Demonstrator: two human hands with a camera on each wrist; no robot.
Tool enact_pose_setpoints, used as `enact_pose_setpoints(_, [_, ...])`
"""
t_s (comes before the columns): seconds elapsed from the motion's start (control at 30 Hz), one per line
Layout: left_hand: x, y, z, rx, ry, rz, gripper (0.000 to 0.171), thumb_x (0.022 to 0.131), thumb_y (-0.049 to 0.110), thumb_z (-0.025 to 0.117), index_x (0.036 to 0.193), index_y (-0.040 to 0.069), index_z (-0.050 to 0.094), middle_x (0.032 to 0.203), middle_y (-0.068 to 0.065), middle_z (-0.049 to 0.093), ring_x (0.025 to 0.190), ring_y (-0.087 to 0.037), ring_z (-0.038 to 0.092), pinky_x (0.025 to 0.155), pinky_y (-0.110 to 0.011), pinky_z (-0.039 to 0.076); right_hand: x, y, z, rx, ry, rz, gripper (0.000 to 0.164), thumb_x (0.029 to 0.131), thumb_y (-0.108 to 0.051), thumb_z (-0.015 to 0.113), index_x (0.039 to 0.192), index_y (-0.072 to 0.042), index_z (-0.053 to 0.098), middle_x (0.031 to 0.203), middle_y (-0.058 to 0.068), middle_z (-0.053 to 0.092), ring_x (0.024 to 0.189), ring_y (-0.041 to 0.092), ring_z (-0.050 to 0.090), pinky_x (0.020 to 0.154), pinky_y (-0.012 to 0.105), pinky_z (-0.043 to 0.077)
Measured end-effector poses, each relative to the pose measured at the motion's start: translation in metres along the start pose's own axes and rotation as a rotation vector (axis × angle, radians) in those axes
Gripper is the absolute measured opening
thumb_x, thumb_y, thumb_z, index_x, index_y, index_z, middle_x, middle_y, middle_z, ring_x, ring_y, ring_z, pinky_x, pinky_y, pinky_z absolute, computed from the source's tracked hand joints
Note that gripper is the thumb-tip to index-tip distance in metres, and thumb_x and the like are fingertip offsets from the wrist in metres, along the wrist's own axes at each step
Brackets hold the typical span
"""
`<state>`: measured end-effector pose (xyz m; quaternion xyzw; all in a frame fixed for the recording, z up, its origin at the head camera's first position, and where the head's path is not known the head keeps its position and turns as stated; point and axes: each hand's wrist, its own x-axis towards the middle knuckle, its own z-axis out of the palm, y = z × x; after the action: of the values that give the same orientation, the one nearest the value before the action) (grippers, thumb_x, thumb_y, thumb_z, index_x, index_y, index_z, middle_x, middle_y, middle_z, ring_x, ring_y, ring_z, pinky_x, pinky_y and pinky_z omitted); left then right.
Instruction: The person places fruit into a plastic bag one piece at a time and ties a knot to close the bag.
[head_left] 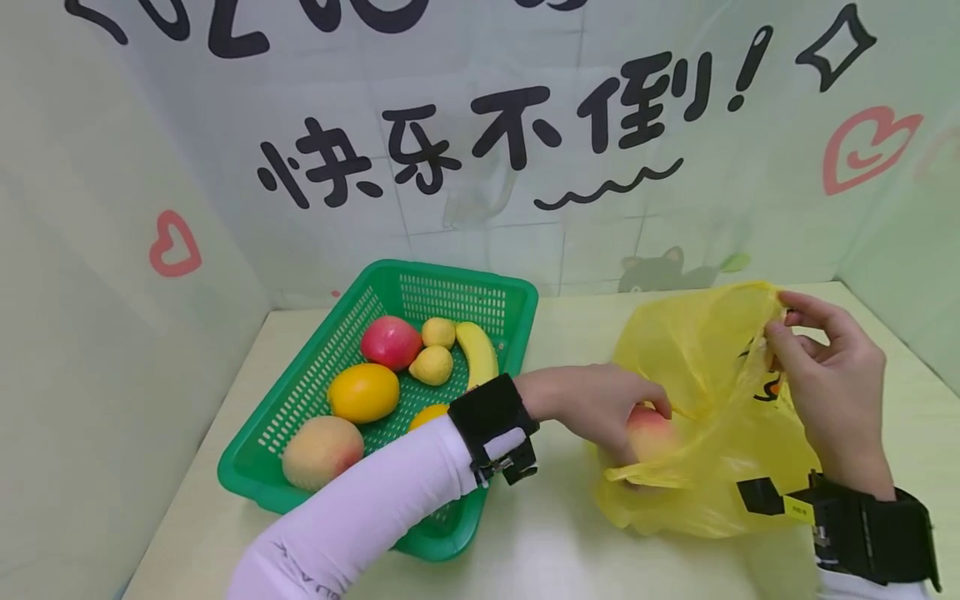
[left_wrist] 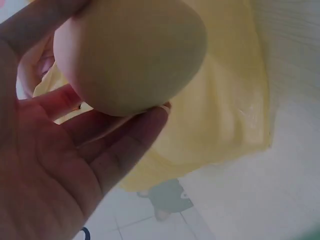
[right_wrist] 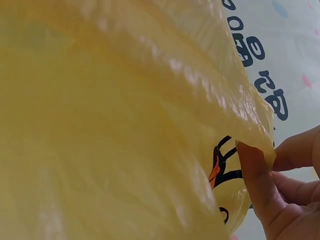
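Note:
My left hand (head_left: 603, 408) grips a peach (head_left: 651, 435) at the mouth of a yellow plastic bag (head_left: 697, 500). The left wrist view shows the fingers curled round the pale peach (left_wrist: 135, 55), with the bag (left_wrist: 215, 115) behind it. At the bag's upper right edge, my right hand (head_left: 840, 375) pinches the rim between thumb and fingers. That pinch of the right hand (right_wrist: 280, 185) shows in the right wrist view too, with the bag (right_wrist: 110, 125) filling most of the picture. The bag's film hides its inside.
A green basket (head_left: 258, 479) stands on the table (head_left: 570, 533) to the left. It holds another peach (head_left: 322, 452), a red fruit (head_left: 392, 342), a yellow-orange fruit (head_left: 363, 392), two small lemons (head_left: 431, 366) and a banana (head_left: 477, 354). A printed curtain (head_left: 480, 242) hangs behind.

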<state>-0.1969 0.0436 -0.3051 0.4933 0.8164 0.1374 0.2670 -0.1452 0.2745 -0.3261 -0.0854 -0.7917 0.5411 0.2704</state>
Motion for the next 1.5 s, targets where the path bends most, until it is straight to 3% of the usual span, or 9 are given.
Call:
enact_pose_setpoints(0.23, [0.019,0.010,0.011,0.040,-0.005,-0.007,0.071,0.072,0.034,0.084,0.134,0.019,0.052,0.111,0.012,0.060,0.097,-0.003,0.054,0.079,-0.010,0.042,-0.002,-0.002,0.002,-0.002,0.011,0.000,0.035,0.094,-0.008,0.063,0.130,-0.011,0.061,0.096,-0.006,0.054,0.062,-0.007,0.062,0.060,0.006,0.049])
enact_pose_setpoints(0.47, [0.025,0.013,0.021,0.058,0.040,-0.070,0.084,0.073,0.035,0.083,0.145,0.020,0.043,0.115,0.013,0.060,0.096,-0.002,0.053,0.078,-0.009,0.041,-0.002,-0.007,0.005,0.171,0.065,0.078,0.034,0.092,-0.002,0.063,0.125,-0.009,0.064,0.095,0.000,0.052,0.062,-0.003,0.067,0.059,0.009,0.052])
enact_pose_setpoints(0.6, [0.025,0.010,0.020,0.092,0.045,-0.026,0.061,0.079,0.030,0.077,0.133,0.018,0.052,0.108,0.011,0.060,0.090,-0.003,0.054,0.074,-0.009,0.041,0.000,-0.009,0.007,0.216,0.106,0.087,0.032,0.091,-0.001,0.063,0.122,-0.009,0.065,0.095,0.001,0.052,0.060,-0.002,0.067,0.056,0.010,0.051])
enact_pose_setpoints(0.73, [0.027,0.005,0.022,0.133,0.000,0.056,0.042,0.085,0.030,0.073,0.123,0.019,0.057,0.104,0.010,0.058,0.090,-0.004,0.053,0.074,-0.009,0.039,0.001,-0.008,0.007,0.211,0.116,0.076,0.032,0.091,-0.003,0.064,0.122,-0.009,0.065,0.094,0.001,0.052,0.060,-0.002,0.068,0.056,0.009,0.051])
enact_pose_setpoints(0.97, [0.038,0.002,0.035,0.138,-0.025,0.141,0.047,0.089,0.038,0.070,0.128,0.018,0.054,0.106,0.010,0.060,0.094,-0.003,0.054,0.079,-0.007,0.037,0.001,-0.007,0.007,0.296,0.124,0.081,0.031,0.090,-0.001,0.066,0.120,-0.008,0.065,0.094,0.003,0.051,0.064,-0.001,0.069,0.057,0.010,0.052])
enact_pose_setpoints(1.23, [0.047,0.004,0.039,0.132,-0.040,0.200,0.046,0.089,0.026,0.071,0.130,0.016,0.051,0.109,0.007,0.058,0.099,-0.004,0.053,0.084,-0.005,0.036,0.002,-0.006,0.009,0.304,0.123,0.070,0.029,0.090,-0.001,0.065,0.118,-0.008,0.065,0.093,0.003,0.050,0.064,-0.001,0.069,0.058,0.010,0.053])
enact_pose_setpoints(1.5, [0.049,0.001,0.043,0.108,-0.097,0.133,0.055,0.084,0.024,0.077,0.131,0.024,0.047,0.111,0.010,0.054,0.103,-0.002,0.051,0.086,-0.007,0.035,0.002,-0.006,0.010,0.279,0.120,0.080,0.028,0.091,-0.002,0.064,0.118,-0.009,0.065,0.093,0.003,0.050,0.064,-0.001,0.068,0.058,0.010,0.052])
